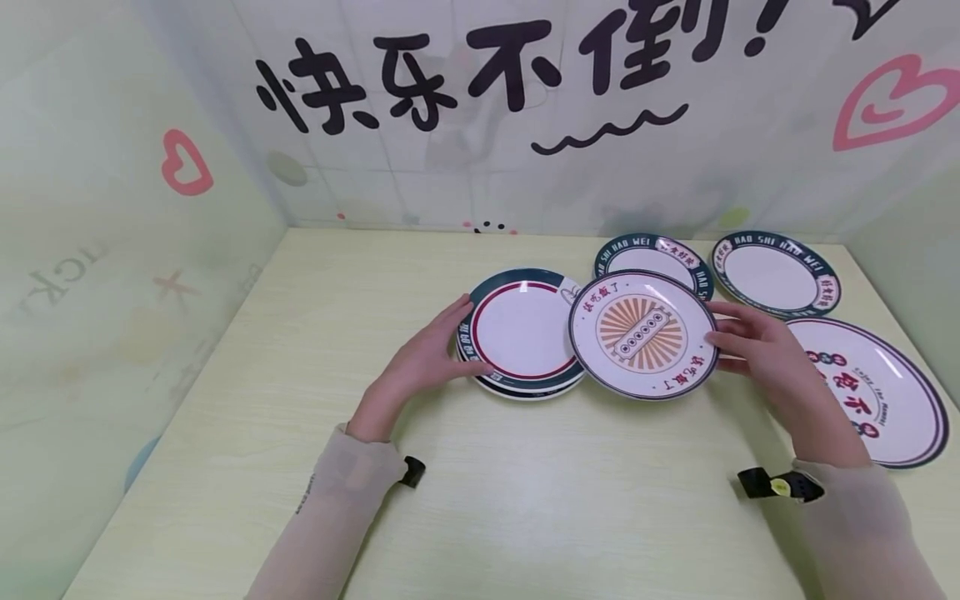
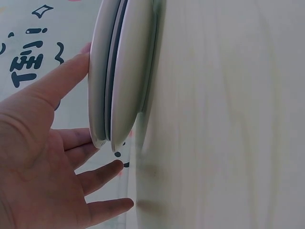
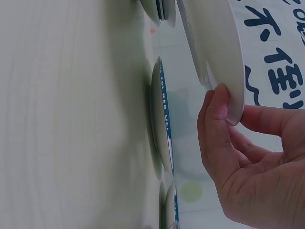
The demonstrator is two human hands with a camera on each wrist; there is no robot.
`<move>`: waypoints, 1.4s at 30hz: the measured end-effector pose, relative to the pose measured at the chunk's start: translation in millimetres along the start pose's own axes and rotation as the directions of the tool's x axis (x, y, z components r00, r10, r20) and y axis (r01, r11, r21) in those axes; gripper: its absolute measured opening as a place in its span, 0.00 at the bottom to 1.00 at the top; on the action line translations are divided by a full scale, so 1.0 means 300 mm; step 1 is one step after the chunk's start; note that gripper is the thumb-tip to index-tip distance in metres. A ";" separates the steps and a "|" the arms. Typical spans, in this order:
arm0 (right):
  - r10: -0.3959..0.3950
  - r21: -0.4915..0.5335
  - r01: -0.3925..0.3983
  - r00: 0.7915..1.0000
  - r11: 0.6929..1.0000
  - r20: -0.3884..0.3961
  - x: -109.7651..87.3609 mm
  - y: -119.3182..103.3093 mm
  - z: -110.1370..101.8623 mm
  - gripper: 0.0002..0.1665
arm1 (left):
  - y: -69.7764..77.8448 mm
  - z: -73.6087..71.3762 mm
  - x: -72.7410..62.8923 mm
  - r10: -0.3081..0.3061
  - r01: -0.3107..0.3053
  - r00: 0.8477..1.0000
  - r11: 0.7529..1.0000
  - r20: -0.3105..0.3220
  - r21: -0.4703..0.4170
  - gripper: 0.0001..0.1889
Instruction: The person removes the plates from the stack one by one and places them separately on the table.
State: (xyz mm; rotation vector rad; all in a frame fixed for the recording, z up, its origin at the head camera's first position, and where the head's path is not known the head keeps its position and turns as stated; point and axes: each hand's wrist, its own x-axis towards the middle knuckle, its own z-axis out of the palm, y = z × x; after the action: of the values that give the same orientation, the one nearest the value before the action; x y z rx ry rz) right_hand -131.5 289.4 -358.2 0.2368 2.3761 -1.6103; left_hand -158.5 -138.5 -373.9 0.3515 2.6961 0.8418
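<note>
Sunburst plate (image 1: 642, 337), one: raised off the table (image 1: 540, 508), tilted, its left edge over the right side of the plate stack (image 1: 517, 329) in the head view. Your right hand (image 1: 772, 358) has its rim pinched between thumb and fingers. Plate stack: green-banded plate uppermost, a dark rim showing beneath. Your left hand (image 1: 427, 354) touches the stack's left rim – thumb and fingers spread apart, nothing clamped. Two green-rimmed plates (image 1: 775, 277): right of the stack and farther back. Large plate (image 1: 896, 404), red characters: well right of the stack – partly behind your right hand.
</note>
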 end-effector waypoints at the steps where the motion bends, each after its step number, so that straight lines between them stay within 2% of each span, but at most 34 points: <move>1: -0.001 -0.004 0.001 1.000 1.000 -0.002 -0.003 0.003 -0.006 0.35 | -0.001 0.000 0.000 0.000 0.000 1.000 1.000 -0.001 0.000 0.54; 15: -0.018 -0.016 0.018 1.000 1.000 0.005 -0.034 0.096 -0.102 0.25 | -0.005 0.003 0.001 -0.008 0.008 1.000 1.000 -0.005 -0.002 0.55; 25: 0.015 -0.042 -0.014 1.000 0.999 0.005 -0.052 0.131 -0.130 0.21 | -0.005 0.004 -0.001 -0.008 0.008 1.000 1.000 -0.006 -0.006 0.54; 42: 0.002 -0.197 0.003 1.000 0.980 0.025 -0.042 0.132 -0.126 0.34 | 0.001 0.004 0.001 -0.015 0.015 1.000 1.000 -0.009 -0.011 0.54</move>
State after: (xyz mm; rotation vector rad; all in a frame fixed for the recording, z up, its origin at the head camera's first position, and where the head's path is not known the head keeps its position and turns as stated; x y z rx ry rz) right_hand -113.2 339.4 -376.1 0.1760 2.4939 -1.3566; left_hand -158.4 -137.6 -374.6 0.3248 2.6986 0.8553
